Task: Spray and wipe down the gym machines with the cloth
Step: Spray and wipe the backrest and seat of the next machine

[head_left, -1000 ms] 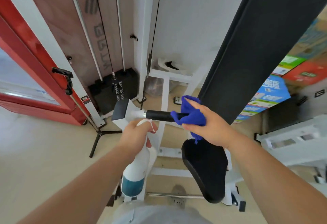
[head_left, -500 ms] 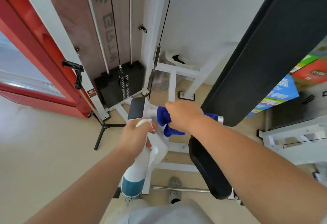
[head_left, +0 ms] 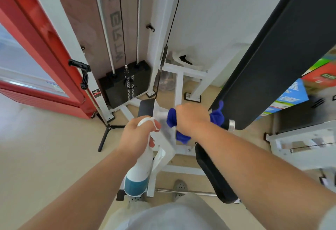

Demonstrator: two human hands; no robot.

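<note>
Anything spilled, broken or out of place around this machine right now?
No spill or damage shows. The one odd thing is what looks like a crumpled white bag lying behind the white frame by the wall, seemingly loose litter.

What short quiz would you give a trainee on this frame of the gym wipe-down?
1. True or false: the spray bottle stands on the floor.
2. The right hand wraps the blue cloth round which part? A) the seat pad B) the machine's handle C) the weight stack
3. Fill in: the spray bottle is gripped by the ____ hand.

Key: 1 false, it is held in the air; 2 B; 3 left, the left hand grips it at its top.
</note>
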